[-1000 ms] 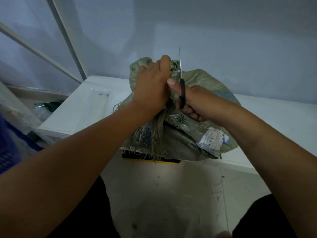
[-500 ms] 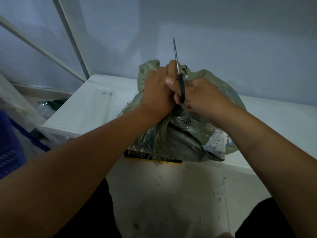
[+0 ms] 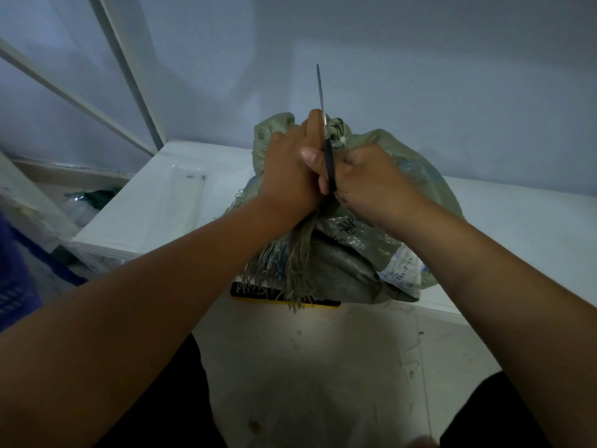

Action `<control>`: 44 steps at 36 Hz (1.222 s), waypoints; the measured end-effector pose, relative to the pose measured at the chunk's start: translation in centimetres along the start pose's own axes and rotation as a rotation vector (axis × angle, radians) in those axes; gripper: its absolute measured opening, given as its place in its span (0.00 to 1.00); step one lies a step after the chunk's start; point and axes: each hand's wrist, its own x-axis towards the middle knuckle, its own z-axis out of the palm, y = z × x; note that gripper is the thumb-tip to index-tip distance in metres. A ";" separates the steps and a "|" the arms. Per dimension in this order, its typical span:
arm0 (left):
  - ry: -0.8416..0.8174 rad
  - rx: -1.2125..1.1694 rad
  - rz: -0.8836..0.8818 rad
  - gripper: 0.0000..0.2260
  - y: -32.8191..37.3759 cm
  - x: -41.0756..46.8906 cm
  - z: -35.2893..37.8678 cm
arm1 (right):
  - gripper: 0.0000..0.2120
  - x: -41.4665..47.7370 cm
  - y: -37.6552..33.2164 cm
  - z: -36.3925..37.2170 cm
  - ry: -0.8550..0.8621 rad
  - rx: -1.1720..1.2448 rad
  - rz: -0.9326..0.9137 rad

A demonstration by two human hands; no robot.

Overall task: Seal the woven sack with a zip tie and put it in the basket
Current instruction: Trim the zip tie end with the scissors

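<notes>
We see the woven sack point(image 3: 352, 250), greenish and crinkled, sitting on the front edge of the white shelf point(image 3: 517, 221), its frayed threads hanging over that edge. Its mouth is bunched together at the top. Our left hand point(image 3: 290, 169) is closed around this gathered neck. Just right of it, touching it, our right hand point(image 3: 371, 179) is clenched on the zip tie point(image 3: 324, 137): the dark part of the strap runs through the fist, and its thin tail stands nearly upright above the sack, against the grey wall point(image 3: 420, 59). We cannot tell how tightly the tie sits on the neck, since both hands cover it. A white printed label point(image 3: 403, 270) shows on the sack's lower right side. Under the sack's front, a black and yellow strip point(image 3: 316, 304) lies along the shelf edge. Far left of the sack, a blue basket point(image 3: 13, 286) is partly in view on the floor.
</notes>
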 end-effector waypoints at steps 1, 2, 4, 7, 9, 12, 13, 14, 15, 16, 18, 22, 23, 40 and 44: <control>0.013 0.008 0.003 0.11 0.0 0.0 -0.1 | 0.26 0.1 0.1 0.1 0.011 -0.006 -0.007; 0.009 0.031 0.003 0.11 0.1 0.1 -0.1 | 0.26 0.1 0.1 0.1 0.021 -0.009 -0.012; 0.004 0.110 -0.002 0.08 0.1 0.4 -0.3 | 0.26 0.2 0.2 0.2 0.044 0.014 -0.023; 0.043 0.140 -0.039 0.10 0.0 0.4 -0.6 | 0.26 0.3 0.3 0.2 0.112 0.051 -0.030; 0.071 0.139 -0.056 0.13 0.0 0.4 -0.7 | 0.27 0.3 0.4 0.0 0.172 0.067 -0.022; 0.072 0.102 -0.111 0.17 -0.1 0.6 -0.8 | 0.28 0.5 0.7 -0.5 0.300 0.064 -0.018; 0.051 0.050 -0.136 0.19 -0.1 0.7 -0.9 | 0.28 0.6 0.8 -0.7 0.338 0.065 -0.017; 0.025 -0.018 -0.157 0.21 -0.2 0.7 -0.9 | 0.28 0.7 1.1 -1.0 0.365 0.062 -0.013; 0.008 -0.083 -0.162 0.23 -0.2 0.7 -1.1 | 0.28 0.9 1.2 -1.3 0.381 0.056 -0.001; 0.000 -0.127 -0.151 0.25 -0.3 0.7 -1.2 | 0.28 1.0 1.4 -1.5 0.394 0.049 0.021; -0.006 -0.171 -0.116 0.27 -0.5 0.8 -1.5 | 0.30 1.3 1.8 -1.9 0.420 0.042 0.066; 0.037 -0.145 0.001 0.27 -0.4 0.6 -1.8 | 0.30 2.0 2.7 -2.3 0.476 0.034 0.129; 0.060 -0.113 0.039 0.27 -0.2 0.6 -1.9 | 0.29 2.1 2.9 -2.4 0.484 0.029 0.139; -0.130 -0.092 0.202 0.17 0.3 0.6 -0.5 | 0.27 1.8 3.1 -3.1 0.505 -0.296 0.017; -0.149 -0.047 0.245 0.14 0.0 0.7 -0.2 | 0.25 2.0 3.3 -3.0 0.501 -0.298 0.027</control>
